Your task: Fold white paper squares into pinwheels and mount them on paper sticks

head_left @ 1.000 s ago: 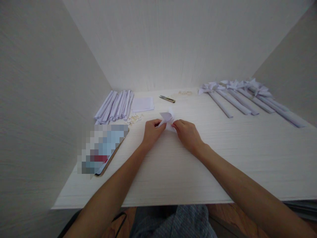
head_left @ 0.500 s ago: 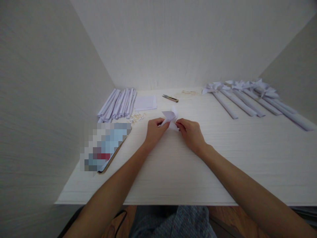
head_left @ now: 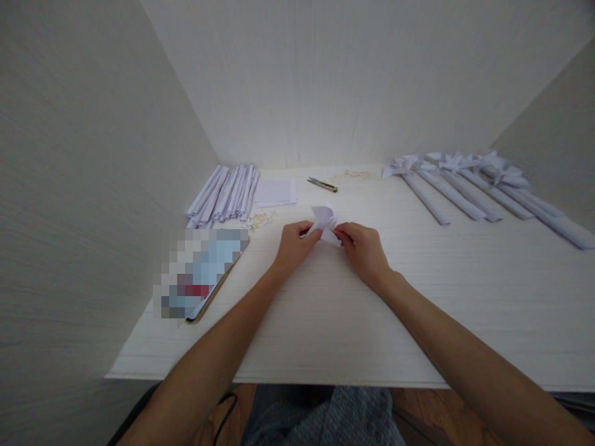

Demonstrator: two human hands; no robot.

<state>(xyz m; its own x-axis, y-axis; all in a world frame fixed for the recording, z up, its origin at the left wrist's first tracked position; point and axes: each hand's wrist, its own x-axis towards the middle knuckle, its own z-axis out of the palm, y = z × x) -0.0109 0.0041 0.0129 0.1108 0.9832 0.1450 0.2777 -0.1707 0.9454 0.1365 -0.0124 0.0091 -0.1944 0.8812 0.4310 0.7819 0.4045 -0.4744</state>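
Note:
A white paper pinwheel [head_left: 324,216] with curved blades is held just above the middle of the table. My left hand [head_left: 297,244] is closed on its left side, thumb pressed on the paper. From the right, my right hand [head_left: 362,248] pinches at the pinwheel's lower right blade, close to its centre. Whether a small pin or stick is also between those fingertips is too small to tell. The far ends of the blades stand up over my fingers.
Rolled paper sticks [head_left: 223,193], square paper sheets [head_left: 276,192] and small pale bits [head_left: 258,219] lie back left. Thread snips [head_left: 322,184] rest behind my hands, near thin pale pieces [head_left: 357,174]. Several finished pinwheels on sticks [head_left: 425,197] lie right. A blurred phone-like slab [head_left: 209,272] sits left.
The view has shifted slightly. Between my fingers the pinwheel has turned a little, and its upright blade now leans over. Both hands keep their hold.

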